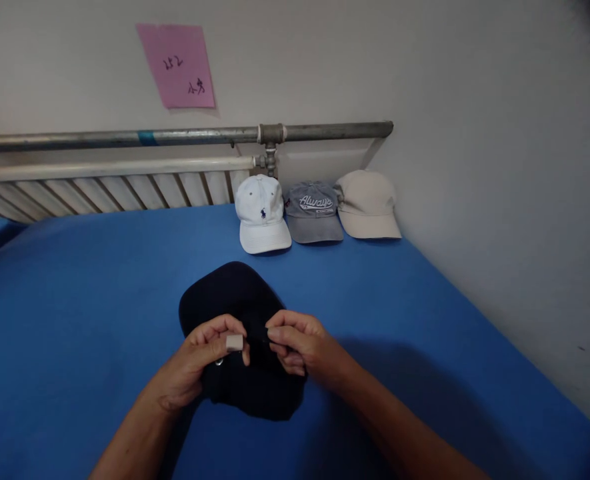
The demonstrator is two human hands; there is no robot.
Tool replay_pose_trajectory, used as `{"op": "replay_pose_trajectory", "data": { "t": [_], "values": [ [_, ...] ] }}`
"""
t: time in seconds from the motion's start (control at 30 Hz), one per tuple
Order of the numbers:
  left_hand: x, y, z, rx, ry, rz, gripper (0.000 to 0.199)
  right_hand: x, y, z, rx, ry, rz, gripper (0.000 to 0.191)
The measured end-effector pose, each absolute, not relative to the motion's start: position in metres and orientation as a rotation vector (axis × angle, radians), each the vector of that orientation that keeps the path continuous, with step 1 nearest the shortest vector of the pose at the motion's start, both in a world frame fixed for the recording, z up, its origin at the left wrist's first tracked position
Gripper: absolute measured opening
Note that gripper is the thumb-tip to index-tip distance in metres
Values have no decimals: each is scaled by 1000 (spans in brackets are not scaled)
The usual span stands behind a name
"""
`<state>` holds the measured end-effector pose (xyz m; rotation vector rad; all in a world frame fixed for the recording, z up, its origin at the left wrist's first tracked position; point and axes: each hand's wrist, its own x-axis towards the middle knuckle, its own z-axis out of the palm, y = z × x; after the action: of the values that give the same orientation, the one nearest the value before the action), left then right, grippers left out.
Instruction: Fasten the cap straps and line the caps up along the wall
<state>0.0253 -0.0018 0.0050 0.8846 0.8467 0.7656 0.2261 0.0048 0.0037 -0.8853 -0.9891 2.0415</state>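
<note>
A black cap lies on the blue surface in front of me, its brim pointing away. My left hand is closed in a pinch at the cap's near part, with a small pale, shiny metal buckle at the thumb tip. A little to the right, my right hand pinches a thin dark strap end between thumb and forefinger. Most of that strap blends into the black cloth and is hard to make out. The two hands are slightly apart, both over the cap.
Along the back stand a white cap, a grey cap with lettering and a beige cap. Behind them run a radiator and a metal pipe. A pink note hangs on the wall; another wall rises at right.
</note>
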Motion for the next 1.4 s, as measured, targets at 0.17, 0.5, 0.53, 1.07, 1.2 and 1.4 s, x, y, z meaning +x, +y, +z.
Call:
{"op": "replay_pose_trajectory", "data": {
  "t": [0.17,0.5,0.53,1.07,1.2,1.4],
  "values": [
    [24,-4,3,851,770,766,23,220,1,4,-855,-977,2185,10],
    [24,-5,3,800,769,800,21,219,2,6,-849,-922,2233,8],
    [24,-5,3,798,776,796,22,219,2,6,-849,-925,2233,8],
    [23,-3,5,813,799,701,17,219,1,3,-852,-939,2251,8],
    [24,-2,4,826,852,650,15,218,0,4,-856,-985,2220,8],
    [25,-2,5,859,895,644,19,216,-2,6,-909,-1083,2095,8]
  ]
}}
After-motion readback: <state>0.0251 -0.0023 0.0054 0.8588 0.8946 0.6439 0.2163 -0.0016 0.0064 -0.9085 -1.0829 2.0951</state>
